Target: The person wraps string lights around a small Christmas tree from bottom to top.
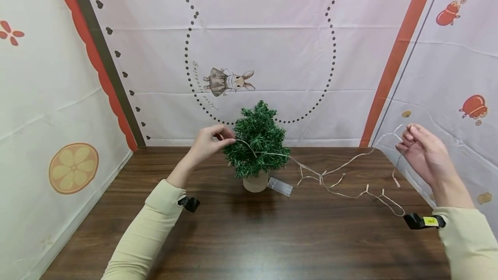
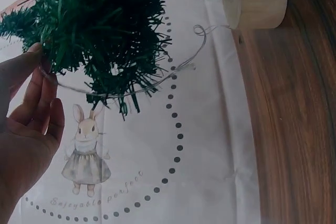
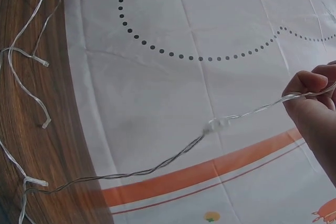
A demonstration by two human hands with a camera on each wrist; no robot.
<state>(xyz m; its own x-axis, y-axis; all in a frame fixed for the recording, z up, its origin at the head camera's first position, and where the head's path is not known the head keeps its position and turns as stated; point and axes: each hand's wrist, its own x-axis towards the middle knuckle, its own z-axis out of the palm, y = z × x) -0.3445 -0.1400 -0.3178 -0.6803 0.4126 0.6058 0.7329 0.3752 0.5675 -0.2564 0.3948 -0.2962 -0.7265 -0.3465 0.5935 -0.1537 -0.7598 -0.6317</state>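
A small green artificial Christmas tree (image 1: 260, 137) stands upright on a round wooden base (image 1: 255, 182). My left hand (image 1: 212, 144) is at the tree's left side and pinches the wire of a string of fairy lights (image 1: 272, 154) between thumb and finger. From there the wire crosses the front of the tree toward the right. Raised at the far right, my right hand (image 1: 426, 150) pinches another stretch of the same string. In the right wrist view the wire (image 3: 152, 169) runs from the fingers down to the tabletop. Part of the wire behind the branches is hidden.
A clear battery box (image 1: 280, 187) lies beside the wooden base. Loose loops of the light string (image 1: 350, 195) spread over the brown wooden table (image 1: 249, 237) to the right. Printed cloth (image 1: 272, 55) encloses the back and both sides.
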